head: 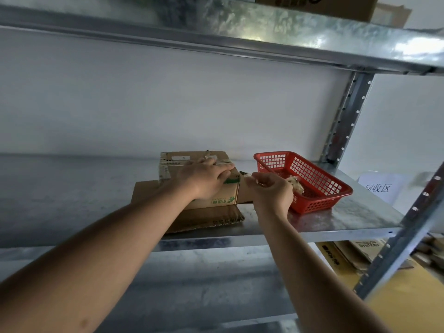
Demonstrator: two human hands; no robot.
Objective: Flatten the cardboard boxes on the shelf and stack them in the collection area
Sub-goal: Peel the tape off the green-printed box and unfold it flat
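A brown cardboard box (192, 164) with strips of tape on its top and green print on its front face stands on the galvanised metal shelf (336, 219), toward the back and near the middle of the view. Beneath it and reaching forward lies a flattened sheet of brown corrugated cardboard (204, 221), its ragged front edge close to the shelf lip.

The left hand (204, 177) lies on top of the box, its fingers (223, 167) stretched out nearly straight across the taped top and pressing down on it. Just beside the box's right side, the right hand (271, 191) has its fingers (259, 180) curled together, pinching a thin strip of tape (245, 174) that runs back to the box's upper right corner.

Right of the hand, a red plastic lattice basket (312, 179) sits on the same shelf, angled, with a crumpled pale wad (294, 182) inside it; the wad is partly hidden by the hand.

Past the shelf's right end, a white paper sign with dark printed characters (379, 187) is on the wall. Lower right, beyond the perforated upright post (394, 246), flattened cardboard pieces (355, 255) lie stacked. Another brown box (324, 6) stands on the shelf above.
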